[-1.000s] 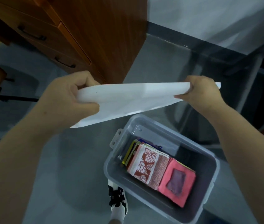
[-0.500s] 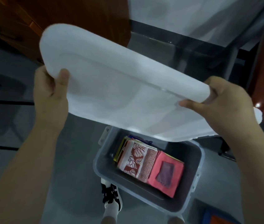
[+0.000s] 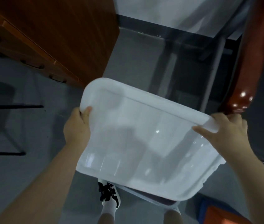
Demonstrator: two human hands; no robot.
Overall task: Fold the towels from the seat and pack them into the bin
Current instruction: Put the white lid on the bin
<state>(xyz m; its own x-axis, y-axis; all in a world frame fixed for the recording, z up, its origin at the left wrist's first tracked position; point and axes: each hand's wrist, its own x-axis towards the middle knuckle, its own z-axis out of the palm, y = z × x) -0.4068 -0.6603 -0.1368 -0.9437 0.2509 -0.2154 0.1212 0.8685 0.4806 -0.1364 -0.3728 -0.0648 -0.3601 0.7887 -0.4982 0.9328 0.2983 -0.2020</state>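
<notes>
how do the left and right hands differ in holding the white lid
The left hand grips the white lid at its left edge, just the thumb tip on top; the right hand grips the far right corner, thumb stretched along the top. The right hand's fingers curl over the rim; the left hand's are hidden beneath. Both hold the lid.

I read this as an office or study. Up and left of my left hand (image 3: 77, 126) stands a brown wooden drawer unit (image 3: 55, 29) with dark pull handles (image 3: 38, 66). Further left, thin black bars (image 3: 11, 106) lie low over the grey floor (image 3: 31, 175). Beyond my right hand (image 3: 225, 131) — a grey metal table leg (image 3: 213, 73), a glossy red-brown wooden post (image 3: 251, 62), and a white wall (image 3: 160, 10) above dark skirting (image 3: 144, 21).
</notes>
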